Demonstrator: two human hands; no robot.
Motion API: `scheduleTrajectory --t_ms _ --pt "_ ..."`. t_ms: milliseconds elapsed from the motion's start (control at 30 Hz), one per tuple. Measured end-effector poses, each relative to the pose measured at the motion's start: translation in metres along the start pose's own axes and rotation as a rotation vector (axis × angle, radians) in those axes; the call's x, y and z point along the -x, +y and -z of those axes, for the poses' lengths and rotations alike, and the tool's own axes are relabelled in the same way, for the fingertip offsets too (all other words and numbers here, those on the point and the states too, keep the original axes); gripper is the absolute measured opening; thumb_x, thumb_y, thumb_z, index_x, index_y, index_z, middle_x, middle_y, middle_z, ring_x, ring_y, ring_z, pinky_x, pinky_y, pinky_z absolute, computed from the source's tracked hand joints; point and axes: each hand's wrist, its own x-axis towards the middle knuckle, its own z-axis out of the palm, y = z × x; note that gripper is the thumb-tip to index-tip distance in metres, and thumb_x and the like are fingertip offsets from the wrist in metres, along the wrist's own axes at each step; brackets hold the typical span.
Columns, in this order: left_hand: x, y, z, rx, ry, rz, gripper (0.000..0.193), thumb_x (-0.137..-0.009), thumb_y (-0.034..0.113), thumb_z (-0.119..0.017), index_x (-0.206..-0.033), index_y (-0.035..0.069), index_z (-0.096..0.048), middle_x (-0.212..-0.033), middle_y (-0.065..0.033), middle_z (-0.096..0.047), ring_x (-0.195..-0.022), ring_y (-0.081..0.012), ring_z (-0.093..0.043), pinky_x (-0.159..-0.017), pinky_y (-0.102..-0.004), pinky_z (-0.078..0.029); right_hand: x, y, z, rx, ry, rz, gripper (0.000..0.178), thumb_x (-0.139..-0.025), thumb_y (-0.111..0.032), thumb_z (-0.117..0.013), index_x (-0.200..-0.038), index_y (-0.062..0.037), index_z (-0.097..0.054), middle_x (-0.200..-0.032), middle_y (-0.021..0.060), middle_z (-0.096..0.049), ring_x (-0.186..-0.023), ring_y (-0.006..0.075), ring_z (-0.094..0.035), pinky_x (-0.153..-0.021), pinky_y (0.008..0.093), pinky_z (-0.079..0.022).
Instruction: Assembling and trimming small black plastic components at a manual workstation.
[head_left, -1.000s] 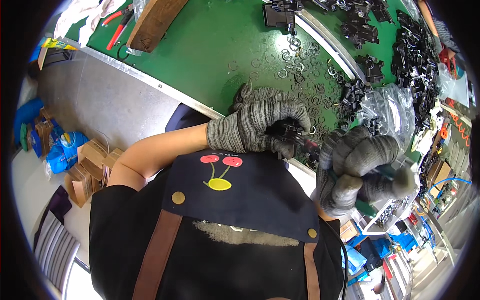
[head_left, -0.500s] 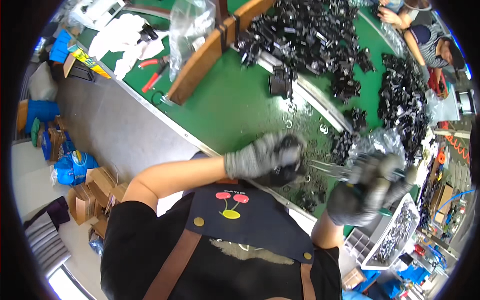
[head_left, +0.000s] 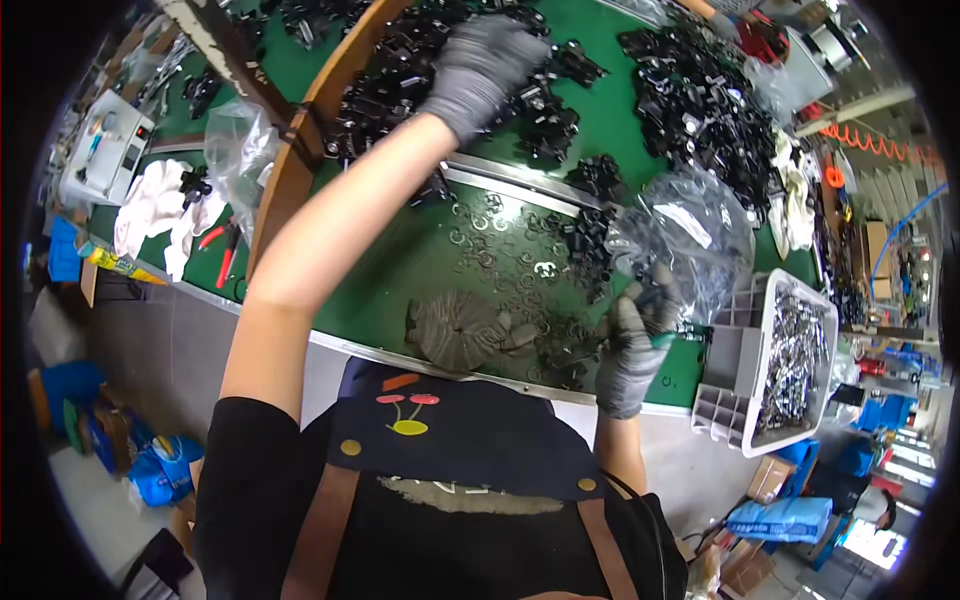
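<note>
My left hand, in a grey knit glove, reaches far forward over a heap of small black metal parts. Its fingers are smeared by motion, so I cannot make out a grip. My right hand, also gloved, is near the front edge of the green table, curled round a green-handled tool that looks like pliers. The tool's tips are hard to see. Beside that hand sits a clear plastic bag. Small C-shaped rings are scattered between my hands. A crumpled grey knitted thing lies before me.
At the right stands a grey bin of shiny metal pieces. A metal strip crosses the table. A wooden board borders it on the left, with red-handled pliers beyond. Another black heap lies far right.
My left hand has swung forward from near my chest to the heap; the black part it held no longer shows. My right hand has drawn left and lower, and the view has shifted.
</note>
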Motion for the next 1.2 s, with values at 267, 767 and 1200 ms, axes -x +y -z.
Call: scheduleTrajectory --t_ms 267,767,1200 --pt "0.033 0.06 -0.138 -0.534 -0.665 -0.184 0.068 -0.068 0.042 -0.085 -0.126 0.013 -0.061 -0.113 -0.0172 -0.064 -0.108 -0.0364 -0.062 -0.094 -0.042 -0.05 -0.002 0.013 0.008 0.17 -0.126 0.181 0.055 -0.082 0.004 -0.065 -0.134 -0.0099 -0.053 -0.098 0.0018 -0.057 -0.071 0.0145 -0.054 -0.073 0.0283 -0.05" --pt "0.24 0.12 0.052 0.788 -0.448 0.558 0.071 -0.076 0.026 -0.085 -0.135 0.006 -0.051 -0.122 -0.01 -0.061 -0.104 -0.016 -0.062 -0.088 -0.0282 -0.051 -0.058 0.017 0.139 1.696 -0.187 0.088 0.031 -0.077 -0.004 -0.07 -0.108 -0.004 -0.066 -0.106 0.0218 -0.065 -0.095 0.0368 -0.065 -0.084 0.0401 -0.053" --pt "0.296 0.117 0.022 0.607 -0.347 0.345 0.07 -0.079 0.026 -0.084 -0.138 0.007 -0.052 -0.12 -0.0051 -0.062 -0.112 -0.0172 -0.059 -0.1 -0.0329 -0.047 -0.042 -0.01 0.065 1.157 -0.108 0.637 0.028 -0.078 -0.009 -0.076 -0.105 -0.005 -0.068 -0.097 0.0152 -0.067 -0.08 0.0255 -0.066 -0.074 0.0357 -0.054"
